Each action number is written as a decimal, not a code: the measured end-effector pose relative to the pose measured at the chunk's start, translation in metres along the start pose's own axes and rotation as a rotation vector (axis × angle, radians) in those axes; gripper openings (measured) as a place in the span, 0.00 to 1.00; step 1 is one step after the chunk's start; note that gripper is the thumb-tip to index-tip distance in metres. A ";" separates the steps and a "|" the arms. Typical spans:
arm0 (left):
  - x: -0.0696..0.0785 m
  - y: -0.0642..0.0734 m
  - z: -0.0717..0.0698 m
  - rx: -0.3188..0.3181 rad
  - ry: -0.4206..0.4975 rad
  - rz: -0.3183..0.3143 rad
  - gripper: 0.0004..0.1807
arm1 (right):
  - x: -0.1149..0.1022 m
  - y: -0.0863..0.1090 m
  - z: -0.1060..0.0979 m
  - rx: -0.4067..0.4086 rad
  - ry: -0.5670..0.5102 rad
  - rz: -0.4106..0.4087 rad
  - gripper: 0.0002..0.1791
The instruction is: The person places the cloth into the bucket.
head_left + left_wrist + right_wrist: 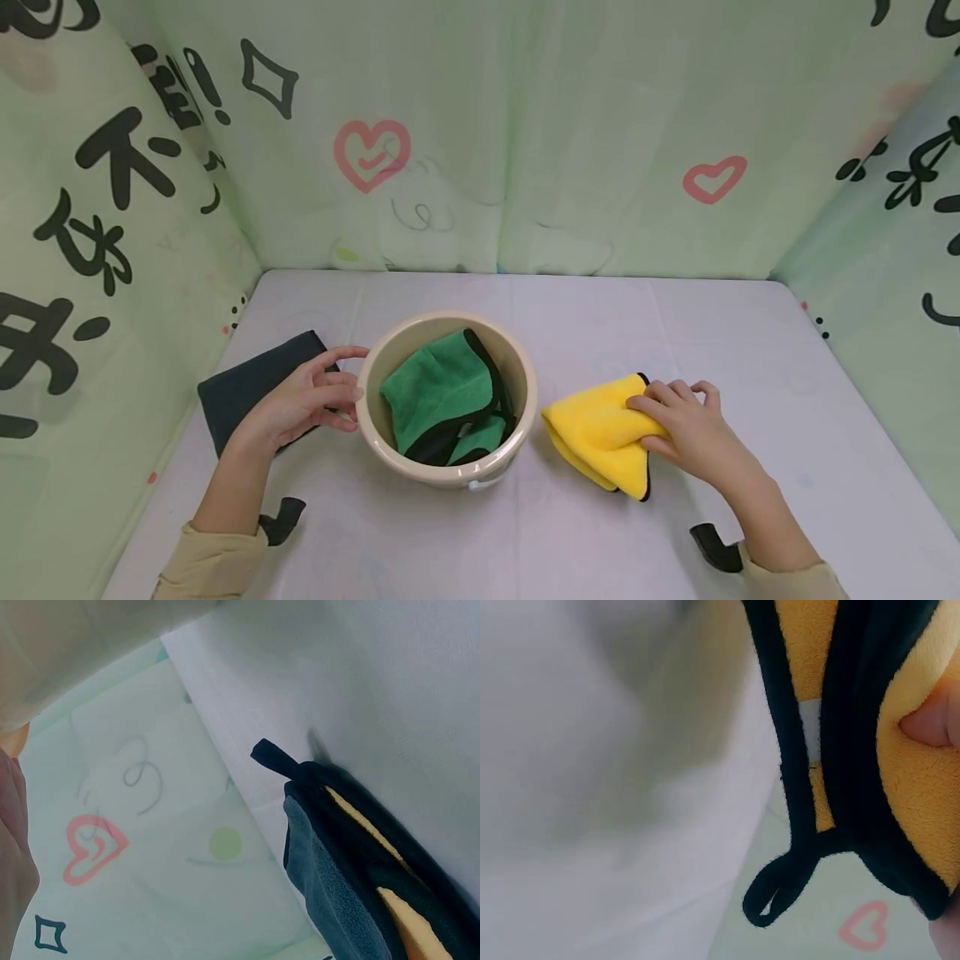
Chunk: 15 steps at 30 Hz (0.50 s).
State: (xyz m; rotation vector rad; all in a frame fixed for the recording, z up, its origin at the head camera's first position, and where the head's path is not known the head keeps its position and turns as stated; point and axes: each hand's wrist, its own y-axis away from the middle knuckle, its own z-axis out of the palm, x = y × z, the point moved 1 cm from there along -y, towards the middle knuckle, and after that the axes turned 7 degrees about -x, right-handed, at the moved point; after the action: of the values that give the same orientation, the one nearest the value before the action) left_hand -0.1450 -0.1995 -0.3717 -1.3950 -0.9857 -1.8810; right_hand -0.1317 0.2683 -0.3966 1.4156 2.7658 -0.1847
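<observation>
**One cloth in the bucket, two still outside**

The work happens on a pale table (570, 533) enclosed by green printed curtains (525, 125). Nearest to the camera, the right hand (686, 425) pinches the folded yellow cloth (600, 433) between thumb and curled fingers; this cloth lies on the table just beside the bucket. In the middle, the beige bucket (525, 392) already contains a green cloth (438, 392). The left hand (300, 404) touches the bucket's outer wall with relaxed, slightly spread fingers. Under and behind this hand lies a dark grey cloth (240, 383). I judge that roughly one third is done.
</observation>
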 end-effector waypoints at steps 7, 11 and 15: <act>0.000 0.000 0.000 0.004 0.006 -0.005 0.30 | 0.009 -0.017 -0.025 0.094 0.006 0.009 0.21; 0.001 0.000 0.000 0.009 -0.003 -0.003 0.30 | 0.004 -0.029 -0.044 0.134 0.001 -0.002 0.24; 0.002 0.001 0.001 0.009 -0.002 0.000 0.30 | 0.000 -0.042 -0.058 0.180 -0.006 -0.031 0.24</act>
State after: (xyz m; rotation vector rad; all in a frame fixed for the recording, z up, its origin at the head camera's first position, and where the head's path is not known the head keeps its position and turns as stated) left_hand -0.1442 -0.1988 -0.3698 -1.3923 -0.9936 -1.8736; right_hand -0.1642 0.2514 -0.3350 1.4056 2.8289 -0.4494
